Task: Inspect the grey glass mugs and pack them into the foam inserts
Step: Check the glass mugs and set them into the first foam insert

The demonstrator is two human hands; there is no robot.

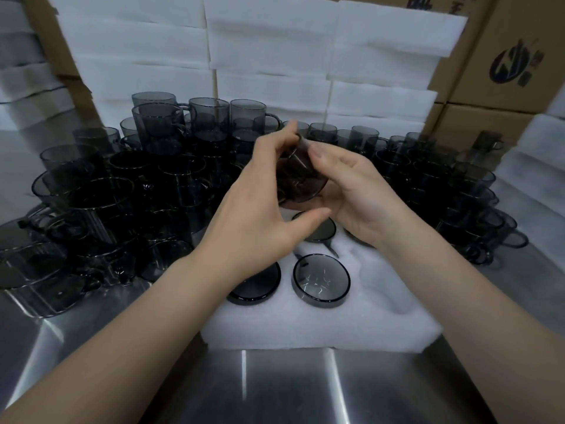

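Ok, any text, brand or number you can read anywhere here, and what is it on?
No text here can be read.
Cardboard box, upper right: a dark blue round logo with small marks beside it, too blurred to read.
Cardboard box, top edge: dark blue print cut off by the frame, unreadable.
Grey glass mugs, foam insert, foam stacks: no labels or markings visible.

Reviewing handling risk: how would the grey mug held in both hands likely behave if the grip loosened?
The held mug looks like thin smooth glass, so probably slippery and fragile. It is tilted between the left hand and right hand above the foam insert, which might cushion a drop.
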